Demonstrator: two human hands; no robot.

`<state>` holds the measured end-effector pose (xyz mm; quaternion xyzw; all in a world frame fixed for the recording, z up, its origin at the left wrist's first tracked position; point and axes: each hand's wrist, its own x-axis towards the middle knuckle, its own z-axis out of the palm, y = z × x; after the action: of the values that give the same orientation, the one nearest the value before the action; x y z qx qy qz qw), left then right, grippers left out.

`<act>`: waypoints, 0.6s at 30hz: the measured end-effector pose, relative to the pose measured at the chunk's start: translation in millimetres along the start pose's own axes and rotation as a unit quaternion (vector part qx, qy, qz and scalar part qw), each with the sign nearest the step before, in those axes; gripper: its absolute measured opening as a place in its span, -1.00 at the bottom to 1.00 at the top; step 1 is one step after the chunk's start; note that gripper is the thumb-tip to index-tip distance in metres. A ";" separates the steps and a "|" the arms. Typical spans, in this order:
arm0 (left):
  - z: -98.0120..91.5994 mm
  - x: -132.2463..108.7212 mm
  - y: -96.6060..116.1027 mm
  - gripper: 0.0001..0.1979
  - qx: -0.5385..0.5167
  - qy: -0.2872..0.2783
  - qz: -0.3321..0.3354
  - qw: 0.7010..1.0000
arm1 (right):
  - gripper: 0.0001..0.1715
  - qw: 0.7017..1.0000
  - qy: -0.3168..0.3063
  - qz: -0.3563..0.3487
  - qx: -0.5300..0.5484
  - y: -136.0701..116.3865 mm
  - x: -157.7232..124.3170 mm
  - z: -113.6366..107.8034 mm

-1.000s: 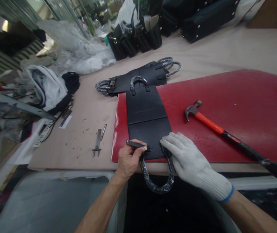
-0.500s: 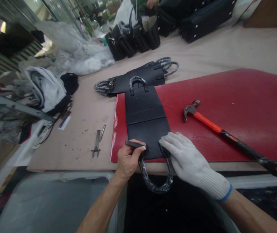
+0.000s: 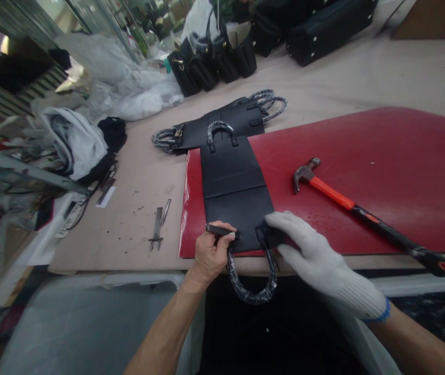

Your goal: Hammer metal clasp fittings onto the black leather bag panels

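Black panel lying along the left end of a red board on the desk, its plastic-wrapped near handle hanging past the near edge. The bare left hand pinches a dark bar-shaped tool by the near handle's left base; the step in hand appears to be setting this tool in place. The next move probably calls for a steady tool and a flat panel, with the hammer lying free at right. The gloved right hand is half spread at the panel's near right corner; from where I stand, I cannot tell whether it grips anything. Fingers conceal the tool's tip and that left base; the slim metal pieces farther left remain indistinct.
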<state>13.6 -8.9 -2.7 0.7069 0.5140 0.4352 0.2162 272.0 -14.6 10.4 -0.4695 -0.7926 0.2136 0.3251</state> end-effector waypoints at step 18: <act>11.9 1.0 1.5 -0.92 0.050 -0.001 0.057 0.997 | -0.46 0.880 -0.080 0.228 -0.409 44.8 4.2 -76.2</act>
<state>24.5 -6.9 -7.5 0.7452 0.4939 0.4200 0.1560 352.2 12.6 36.0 -0.7099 -0.7037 -0.0243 -0.0174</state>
